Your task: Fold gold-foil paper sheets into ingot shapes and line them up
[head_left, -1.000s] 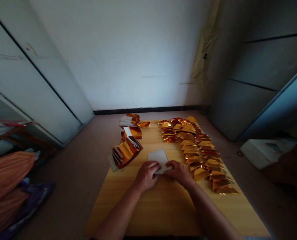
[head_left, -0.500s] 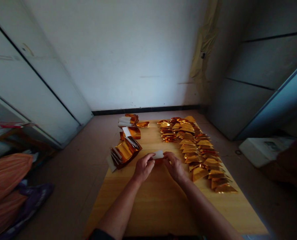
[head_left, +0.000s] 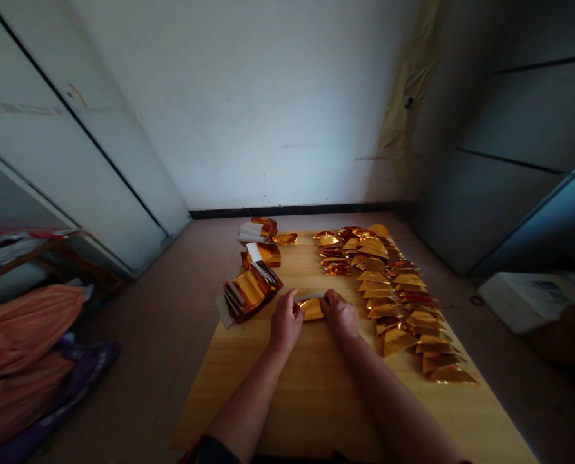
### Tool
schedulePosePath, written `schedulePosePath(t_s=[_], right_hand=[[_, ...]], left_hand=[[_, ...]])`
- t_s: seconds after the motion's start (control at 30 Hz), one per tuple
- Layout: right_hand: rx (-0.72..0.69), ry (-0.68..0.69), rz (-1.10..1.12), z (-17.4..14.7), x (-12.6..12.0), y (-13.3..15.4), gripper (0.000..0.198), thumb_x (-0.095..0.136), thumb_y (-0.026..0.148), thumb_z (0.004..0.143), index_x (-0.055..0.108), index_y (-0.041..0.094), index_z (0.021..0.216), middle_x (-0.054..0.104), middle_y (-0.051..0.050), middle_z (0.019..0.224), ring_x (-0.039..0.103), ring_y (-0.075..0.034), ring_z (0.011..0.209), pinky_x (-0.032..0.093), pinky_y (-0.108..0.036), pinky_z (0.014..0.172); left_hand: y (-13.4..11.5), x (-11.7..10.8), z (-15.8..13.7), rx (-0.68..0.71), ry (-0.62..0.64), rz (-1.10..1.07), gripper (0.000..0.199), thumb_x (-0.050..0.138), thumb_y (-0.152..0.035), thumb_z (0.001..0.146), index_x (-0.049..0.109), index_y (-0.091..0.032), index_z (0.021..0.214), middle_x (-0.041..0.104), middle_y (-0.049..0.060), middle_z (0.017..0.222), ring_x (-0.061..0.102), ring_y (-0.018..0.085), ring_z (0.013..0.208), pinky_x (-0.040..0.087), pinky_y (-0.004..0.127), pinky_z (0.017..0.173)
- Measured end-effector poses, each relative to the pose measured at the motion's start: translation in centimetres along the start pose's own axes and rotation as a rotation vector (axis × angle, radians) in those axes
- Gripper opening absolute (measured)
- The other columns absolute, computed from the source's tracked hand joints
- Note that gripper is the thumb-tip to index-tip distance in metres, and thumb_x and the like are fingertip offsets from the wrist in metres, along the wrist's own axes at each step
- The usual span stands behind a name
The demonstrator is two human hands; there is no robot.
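Observation:
Between my two hands is a sheet of gold foil paper, its shiny side facing me and a pale strip along its far edge. My left hand grips its left end, the fingers curled round it. At the other end my right hand pinches the sheet with bent fingers. Left of my hands lie fanned stacks of gold foil sheets with white backs. To the right stand rows of folded gold paper pieces, overlapping one another.
The wooden table carries everything. A single boat-shaped gold piece lies near its far edge. Beyond is a white wall. A white box sits on the floor at right, and orange cloth hangs at left.
The paper between my hands showed its white side before; now its gold face is toward me. My fingers have curled further round its ends. The whole view has shifted slightly.

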State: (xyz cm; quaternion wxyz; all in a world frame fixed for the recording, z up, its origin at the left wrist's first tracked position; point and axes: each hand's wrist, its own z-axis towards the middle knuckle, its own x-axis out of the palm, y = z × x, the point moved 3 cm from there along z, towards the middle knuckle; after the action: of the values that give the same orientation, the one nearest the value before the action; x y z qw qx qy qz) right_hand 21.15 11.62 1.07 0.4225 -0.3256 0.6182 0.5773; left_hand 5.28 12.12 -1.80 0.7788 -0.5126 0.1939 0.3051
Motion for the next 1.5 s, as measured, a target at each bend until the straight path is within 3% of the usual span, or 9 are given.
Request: schedulePosePath(t_s=[0.27, 0.47, 0.67, 0.8, 1.17, 1.5], right_hand=[[-0.026, 0.013, -0.132, 0.4, 0.6, 0.1, 0.018, 0.043, 0.031, 0.093, 0.059, 0.021, 0.094, 0.069, -0.005, 0.09, 0.063, -0.014, 0.073, 0.032, -0.022, 0.057], [-0.02, 0.071, -0.186, 1.1, 0.4, 0.5, 0.022, 0.039, 0.032, 0.095, 0.058, 0.021, 0.099, 0.07, -0.007, 0.083, 0.066, -0.016, 0.072, 0.034, -0.022, 0.057], [-0.021, 0.044, 0.067, 1.2, 0.2, -0.6, 0.025, 0.048, 0.041, 0.089, 0.057, 0.023, 0.105, 0.071, -0.003, 0.084, 0.066, -0.016, 0.077, 0.035, -0.021, 0.059], [-0.015, 0.033, 0.106, 0.9, 0.2, -1.0, 0.032, 0.051, 0.032, 0.086, 0.052, 0.023, 0.117, 0.071, -0.001, 0.089, 0.065, -0.015, 0.077, 0.036, -0.021, 0.06], [-0.08, -0.048, -0.149, 0.8, 0.9, 0.7, 0.02, 0.037, 0.026, 0.096, 0.056, 0.021, 0.099, 0.069, -0.004, 0.088, 0.065, -0.012, 0.07, 0.029, -0.022, 0.051], [-0.101, -0.026, -0.202, 1.4, 1.7, 0.5, 0.019, 0.035, 0.02, 0.095, 0.054, 0.018, 0.095, 0.067, -0.008, 0.085, 0.064, -0.013, 0.07, 0.031, -0.021, 0.052]], left_hand=[[0.0, 0.1, 0.2, -0.02, 0.007, 0.063, 0.049, 0.058, -0.008, 0.073, 0.051, -0.016, 0.12, 0.06, 0.005, 0.093, 0.059, 0.016, 0.082, 0.051, 0.032, 0.08], [0.3, 0.5, 0.6, -0.039, -0.001, 0.086, 0.045, 0.052, -0.003, 0.074, 0.053, -0.016, 0.117, 0.06, 0.007, 0.095, 0.059, 0.018, 0.087, 0.05, 0.035, 0.084], [0.4, 0.7, 0.5, -0.042, 0.025, 0.121, 0.049, 0.047, 0.001, 0.073, 0.053, -0.018, 0.118, 0.06, 0.008, 0.099, 0.06, 0.018, 0.09, 0.051, 0.035, 0.086], [0.5, 0.8, 0.4, -0.041, 0.013, 0.142, 0.049, 0.044, 0.001, 0.074, 0.053, -0.017, 0.119, 0.061, 0.008, 0.097, 0.06, 0.018, 0.089, 0.051, 0.034, 0.085], [0.3, 0.9, 1.3, -0.085, 0.029, 0.171, 0.046, 0.042, -0.001, 0.078, 0.053, -0.015, 0.12, 0.061, 0.011, 0.102, 0.059, 0.022, 0.102, 0.048, 0.037, 0.092], [-0.7, 1.1, 1.3, -0.016, 0.074, 0.489, 0.037, 0.046, -0.003, 0.079, 0.058, -0.018, 0.111, 0.059, 0.008, 0.092, 0.058, 0.019, 0.087, 0.05, 0.028, 0.077]])
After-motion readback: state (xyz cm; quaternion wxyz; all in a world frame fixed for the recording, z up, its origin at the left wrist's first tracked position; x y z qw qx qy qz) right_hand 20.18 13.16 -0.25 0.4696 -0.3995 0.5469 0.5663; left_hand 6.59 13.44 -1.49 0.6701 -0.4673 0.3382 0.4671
